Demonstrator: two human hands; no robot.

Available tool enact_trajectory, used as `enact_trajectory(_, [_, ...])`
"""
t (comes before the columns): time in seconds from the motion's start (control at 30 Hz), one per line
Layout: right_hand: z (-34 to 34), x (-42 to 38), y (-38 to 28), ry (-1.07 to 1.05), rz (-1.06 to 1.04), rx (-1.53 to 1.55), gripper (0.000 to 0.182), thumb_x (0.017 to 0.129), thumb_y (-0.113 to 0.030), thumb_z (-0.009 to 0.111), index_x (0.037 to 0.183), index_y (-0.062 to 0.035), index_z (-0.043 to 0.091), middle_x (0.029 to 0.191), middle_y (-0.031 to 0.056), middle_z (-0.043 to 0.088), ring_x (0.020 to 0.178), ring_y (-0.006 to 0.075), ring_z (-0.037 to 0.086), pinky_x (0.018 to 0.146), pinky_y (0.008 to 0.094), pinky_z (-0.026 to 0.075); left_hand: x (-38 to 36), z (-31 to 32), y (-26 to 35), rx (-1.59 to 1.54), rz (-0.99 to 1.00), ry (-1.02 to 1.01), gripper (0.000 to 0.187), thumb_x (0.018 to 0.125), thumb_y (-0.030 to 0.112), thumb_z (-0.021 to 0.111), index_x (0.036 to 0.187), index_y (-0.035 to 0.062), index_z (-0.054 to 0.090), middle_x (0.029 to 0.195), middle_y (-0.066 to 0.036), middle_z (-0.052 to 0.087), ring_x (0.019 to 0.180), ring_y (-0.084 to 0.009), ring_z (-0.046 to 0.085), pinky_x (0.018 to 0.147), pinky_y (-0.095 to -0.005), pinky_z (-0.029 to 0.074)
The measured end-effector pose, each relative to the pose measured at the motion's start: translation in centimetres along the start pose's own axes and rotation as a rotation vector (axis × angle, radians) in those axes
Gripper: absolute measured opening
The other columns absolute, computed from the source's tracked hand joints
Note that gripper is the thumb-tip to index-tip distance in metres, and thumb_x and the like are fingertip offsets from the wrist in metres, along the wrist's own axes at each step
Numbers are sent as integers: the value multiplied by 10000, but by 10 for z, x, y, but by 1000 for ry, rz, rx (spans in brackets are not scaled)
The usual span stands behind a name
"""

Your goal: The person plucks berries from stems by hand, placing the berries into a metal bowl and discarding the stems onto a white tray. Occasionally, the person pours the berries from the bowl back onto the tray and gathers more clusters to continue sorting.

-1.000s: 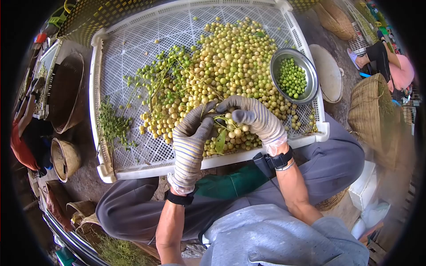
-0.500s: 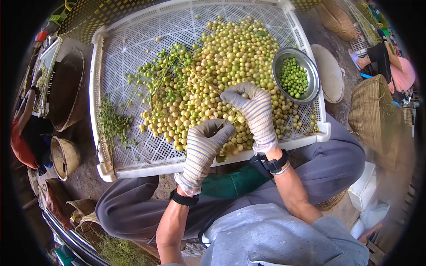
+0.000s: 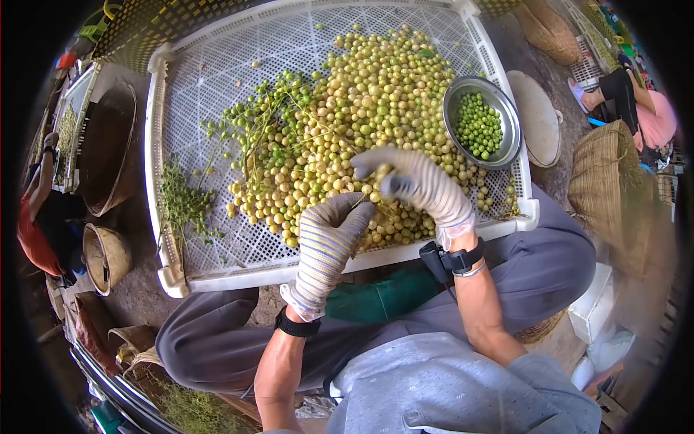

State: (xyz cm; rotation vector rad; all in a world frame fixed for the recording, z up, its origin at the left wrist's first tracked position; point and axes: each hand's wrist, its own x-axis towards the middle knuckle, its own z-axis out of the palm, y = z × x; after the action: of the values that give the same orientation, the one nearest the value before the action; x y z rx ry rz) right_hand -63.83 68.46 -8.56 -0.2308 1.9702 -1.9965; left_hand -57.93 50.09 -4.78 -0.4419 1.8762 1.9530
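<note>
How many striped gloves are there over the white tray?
2: one on the left hand, by the near edge of the tray; one on the right hand, closer to the metal bowl. Neither is hidden.

Bowl (image 3: pixel 511 134): glossy metal | tray (image 3: pixel 296 277): matt perforated plastic | peas-like green fruit (image 3: pixel 478 126): smooth, glossy

A single head-worn camera looks forward and down from above at the hands (image 3: pixel 372 206)

Striped pale knit gloves (image 3: pixel 318 259), greyed at the fingers (image 3: pixel 359 217), clear plastic (image 3: pixel 303 307) poking from the cuffs, black bands (image 3: pixel 297 325) at both wrists, speckled grey-blue top (image 3: pixel 441 376), dark grey trousers (image 3: pixel 535 271).
</note>
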Motion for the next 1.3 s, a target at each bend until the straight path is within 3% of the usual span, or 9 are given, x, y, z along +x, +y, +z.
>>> enact_trajectory(0.1, [11, -5, -3, -222, -72, -121, 436, 869, -431, 784, 1055, -39, 743, 852, 25, 708, 839, 87, 621, 813, 258, 509, 3, -1, 0, 34, 83, -23, 231, 951, 163, 724, 1062, -39, 745, 815, 13, 688, 691, -25, 559, 575, -209, 454])
enact_trajectory(0.3, [29, -1, 7, 292, 73, 246, 182, 934, -201, 729, 964, -22, 716, 834, 10, 687, 783, 86, 617, 740, 251, 502, 4, -2, 1, -23, 33, 11, 193, 954, 156, 712, 1024, -18, 752, 778, 37, 670, 646, -14, 527, 570, -199, 438])
enact_trajectory(0.47, [5, -11, -20, 41, 141, 192, 660, 869, -629, 692, 1176, -45, 680, 1007, 5, 696, 713, 44, 562, 626, 211, 461, 6, -12, -1, -184, -65, -34, 202, 969, 148, 684, 1097, -3, 723, 838, 43, 675, 680, -12, 528, 587, -194, 434])
enact_trajectory(0.63, [4, -9, -3, -156, 38, 109, 609, 856, -470, 790, 1275, -47, 664, 1109, 6, 701, 782, 43, 581, 701, 212, 486, 8, -6, -1, -205, 1, -9, 226, 980, 131, 666, 1154, -10, 701, 898, 27, 688, 732, -20, 557, 617, -197, 456])
enact_trajectory(0.73, [7, -9, -7, -78, 118, 43, 362, 846, -247, 830, 1119, -36, 720, 956, -4, 704, 836, 48, 594, 724, 215, 489, 9, -9, -3, -170, 15, -20, 229, 969, 128, 682, 1148, -15, 700, 894, 20, 693, 735, -23, 567, 625, -196, 461])
enact_trajectory(0.83, [9, -10, -18, 29, 308, 38, 334, 838, -278, 837, 1034, -33, 720, 891, -2, 691, 836, 60, 592, 743, 227, 490, 8, -5, -1, -135, -18, 46, 158, 976, 154, 680, 1047, 17, 718, 807, 38, 650, 674, -24, 536, 597, -195, 434])
enact_trajectory(0.87, [8, -7, 0, 48, 21, -47, 364, 829, -332, 840, 991, -32, 712, 880, 0, 685, 826, 71, 591, 756, 245, 488, 6, -6, 3, -111, -43, 0, 157, 973, 163, 686, 1023, 19, 721, 779, 39, 636, 659, -24, 530, 583, -198, 427])
enact_trajectory(1.17, [11, -8, 3, -97, 64, -13, 440, 831, -398, 812, 1074, -38, 742, 924, 1, 733, 852, 90, 628, 759, 278, 500, 5, -9, 3, -154, -102, -5, 193, 967, 210, 696, 875, 41, 701, 680, 50, 587, 595, -16, 479, 531, -205, 381])
enact_trajectory(1.3, [2, -7, -5, -115, -42, -480, 348, 885, -399, 752, 963, -60, 726, 824, 137, 717, 742, 283, 669, 707, 375, 515, 7, -13, -1, -161, -105, -7, 191, 971, 215, 691, 876, 49, 693, 663, 48, 575, 576, -25, 479, 518, -213, 379])
